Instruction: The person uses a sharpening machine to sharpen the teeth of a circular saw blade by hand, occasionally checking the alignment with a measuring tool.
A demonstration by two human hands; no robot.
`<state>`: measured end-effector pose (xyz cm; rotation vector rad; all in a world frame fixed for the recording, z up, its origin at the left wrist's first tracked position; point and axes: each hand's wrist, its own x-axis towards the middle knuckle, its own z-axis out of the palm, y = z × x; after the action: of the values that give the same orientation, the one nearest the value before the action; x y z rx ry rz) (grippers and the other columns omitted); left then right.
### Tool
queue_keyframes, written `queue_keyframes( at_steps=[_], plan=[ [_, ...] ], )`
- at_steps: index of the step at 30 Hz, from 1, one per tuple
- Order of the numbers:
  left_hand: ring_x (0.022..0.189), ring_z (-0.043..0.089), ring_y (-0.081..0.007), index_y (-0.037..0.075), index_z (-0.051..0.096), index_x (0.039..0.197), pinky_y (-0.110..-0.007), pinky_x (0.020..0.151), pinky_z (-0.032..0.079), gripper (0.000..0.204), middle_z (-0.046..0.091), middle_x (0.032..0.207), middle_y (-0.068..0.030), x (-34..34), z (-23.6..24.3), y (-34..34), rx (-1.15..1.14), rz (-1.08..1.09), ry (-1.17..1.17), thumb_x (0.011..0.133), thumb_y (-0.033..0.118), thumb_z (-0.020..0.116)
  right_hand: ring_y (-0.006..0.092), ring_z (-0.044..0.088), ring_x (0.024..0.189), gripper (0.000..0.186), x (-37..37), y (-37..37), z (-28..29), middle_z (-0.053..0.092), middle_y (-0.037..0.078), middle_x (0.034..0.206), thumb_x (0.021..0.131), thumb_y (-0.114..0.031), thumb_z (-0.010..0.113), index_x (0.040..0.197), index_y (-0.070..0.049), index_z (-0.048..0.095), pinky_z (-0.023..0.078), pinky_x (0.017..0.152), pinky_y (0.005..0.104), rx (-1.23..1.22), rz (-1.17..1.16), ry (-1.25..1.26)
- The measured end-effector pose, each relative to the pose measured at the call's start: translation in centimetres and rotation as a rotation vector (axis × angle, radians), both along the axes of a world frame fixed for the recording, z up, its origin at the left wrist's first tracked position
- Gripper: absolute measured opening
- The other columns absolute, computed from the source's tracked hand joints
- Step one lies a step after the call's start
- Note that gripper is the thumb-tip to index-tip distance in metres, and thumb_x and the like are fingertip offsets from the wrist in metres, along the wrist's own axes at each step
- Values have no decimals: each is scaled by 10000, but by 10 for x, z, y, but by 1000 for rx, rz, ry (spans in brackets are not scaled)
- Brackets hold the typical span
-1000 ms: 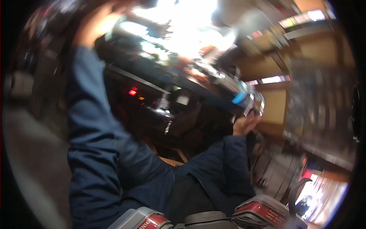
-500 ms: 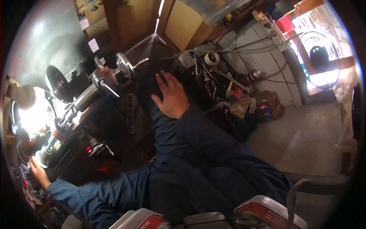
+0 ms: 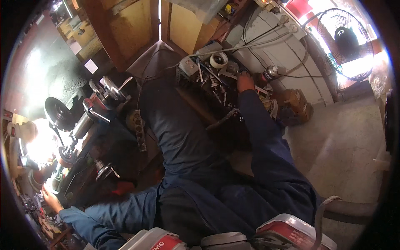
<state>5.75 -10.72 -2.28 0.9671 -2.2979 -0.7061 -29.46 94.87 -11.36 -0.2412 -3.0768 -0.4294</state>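
At the far left, my left hand [image 3: 51,200] is closed on a pale, round end piece [image 3: 54,182] of a lathe-like machine; glare hides part of its grip. The machine's metal cylinder [image 3: 82,126] and handled wheels [image 3: 111,87] stretch up and to the right from there. My right hand [image 3: 245,82] reaches forward into a heap of metal tools [image 3: 214,83] beside the white wall. Its fingers look curled down among the tools, and what they hold cannot be made out. A roll of tape [image 3: 218,60] lies left of this hand, and a spray can [image 3: 271,73] stands to its right.
A bright lamp [image 3: 39,141] glares beside the machine. Near my right arm are cardboard boxes [image 3: 296,104]. Cables [image 3: 250,46] cross above the tools. A fan [image 3: 346,41] stands at the far right. My trousered leg [image 3: 171,121] extends between machine and tool heap.
My right hand has moved from above my knee, fingers spread, rightward and forward into the tool heap. My left hand stays at the machine's end. The whole view has shifted slightly.
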Motion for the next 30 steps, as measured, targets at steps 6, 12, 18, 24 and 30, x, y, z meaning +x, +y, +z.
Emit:
queue_keyframes(
  at_steps=[6, 12, 18, 24, 30],
  plan=[
    [1104, 573, -217, -7, 571, 1254, -320, 963, 420, 424, 612, 1227, -133, -15, -3, 43, 15, -79, -9, 1003, 323, 482, 357, 575, 1131, 301, -24, 31, 24, 602, 224, 1159, 861, -139, 548, 1138, -56, 634, 477, 911, 466, -96, -23, -269],
    [979, 605, -170, -14, 621, 1159, -308, 875, 479, 335, 665, 1086, -92, -23, 14, 91, 272, -14, 118, 995, 259, 516, 349, 622, 1052, 389, 16, -6, 133, 646, 224, 1117, 912, -296, 527, 1178, -30, 628, 472, 931, 432, -459, 12, -12],
    [950, 640, -147, -6, 640, 1147, -296, 849, 493, 313, 701, 1053, -104, -32, 35, 127, -71, 31, 240, 929, 217, 624, 63, 358, 560, 388, 94, -177, 219, 428, -1, 782, 994, -224, 505, 1353, -83, 467, 304, 418, 206, -1501, 78, 424],
    [986, 668, -243, 14, 663, 1103, -335, 869, 496, 268, 697, 1054, -137, -14, 24, 119, -150, -19, 358, 891, 177, 639, 47, 292, 515, 417, 81, -277, 206, 353, -8, 777, 992, -224, 518, 1362, -77, 395, 242, 373, 190, -2260, 510, 26],
    [982, 661, -226, -8, 662, 1104, -324, 857, 496, 289, 690, 1074, -152, -19, 36, 127, -167, -31, 360, 902, 199, 652, 56, 419, 600, 406, 95, -408, 208, 449, 11, 864, 943, -174, 591, 1308, -63, 454, 307, 451, 176, -1773, 591, 186]
  ],
)
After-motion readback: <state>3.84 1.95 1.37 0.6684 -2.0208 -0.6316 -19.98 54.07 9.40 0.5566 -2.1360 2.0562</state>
